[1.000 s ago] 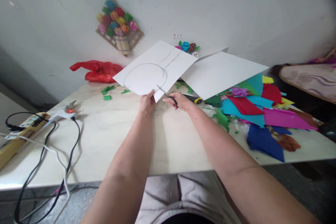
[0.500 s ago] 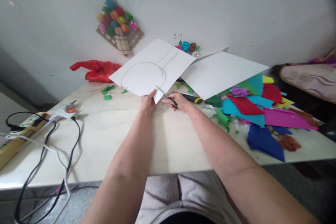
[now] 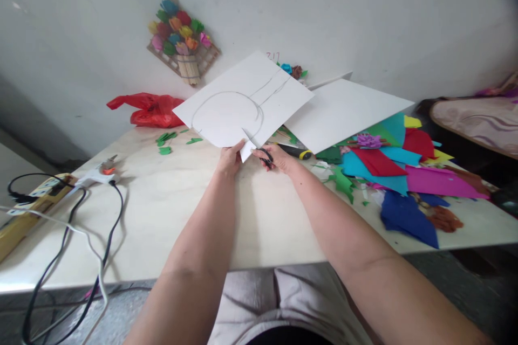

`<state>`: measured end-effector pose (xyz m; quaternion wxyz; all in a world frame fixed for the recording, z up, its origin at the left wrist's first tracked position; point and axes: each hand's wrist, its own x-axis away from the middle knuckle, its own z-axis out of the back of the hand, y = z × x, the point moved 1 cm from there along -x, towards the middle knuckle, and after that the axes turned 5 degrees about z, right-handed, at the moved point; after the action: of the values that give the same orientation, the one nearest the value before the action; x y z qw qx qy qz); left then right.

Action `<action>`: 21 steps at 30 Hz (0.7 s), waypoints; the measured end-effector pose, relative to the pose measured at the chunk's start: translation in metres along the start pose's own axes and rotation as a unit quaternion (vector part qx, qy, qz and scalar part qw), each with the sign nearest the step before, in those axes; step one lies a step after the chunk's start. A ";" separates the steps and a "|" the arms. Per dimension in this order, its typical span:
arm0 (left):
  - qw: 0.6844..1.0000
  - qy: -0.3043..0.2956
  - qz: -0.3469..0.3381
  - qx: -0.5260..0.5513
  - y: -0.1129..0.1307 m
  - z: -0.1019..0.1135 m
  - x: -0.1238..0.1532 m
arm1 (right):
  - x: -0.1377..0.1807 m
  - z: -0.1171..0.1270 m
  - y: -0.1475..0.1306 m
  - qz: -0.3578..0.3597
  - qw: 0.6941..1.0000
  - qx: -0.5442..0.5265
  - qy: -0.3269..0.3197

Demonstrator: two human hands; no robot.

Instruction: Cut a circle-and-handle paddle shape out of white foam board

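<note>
My left hand pinches the near edge of a white sheet held up above the table. A pencilled circle and two long lines are drawn on it. My right hand grips black-handled scissors, whose blades enter the sheet's near edge at the circle line. A small flap of the sheet hangs down between my hands.
A second white sheet lies over coloured paper sheets at the right. A yellow-black tool lies behind my right hand. A red bag, green scraps, a glue gun and a power strip with cables are at the left.
The white sheet has been raised and swung a little to the right, with its far corner higher. Both hands have shifted slightly right, and the scissors sit closer to my left hand.
</note>
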<state>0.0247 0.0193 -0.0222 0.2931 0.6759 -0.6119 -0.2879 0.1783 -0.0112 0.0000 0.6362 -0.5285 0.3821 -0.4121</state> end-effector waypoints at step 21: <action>0.992 0.009 0.091 -0.084 0.007 0.005 -0.004 | -0.006 -0.004 0.000 0.042 0.998 0.010 0.035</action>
<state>0.0163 0.0225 -0.0197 0.3793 0.5926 -0.6419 -0.3047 0.1721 -0.0067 0.0000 0.6442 -0.4911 0.4223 -0.4069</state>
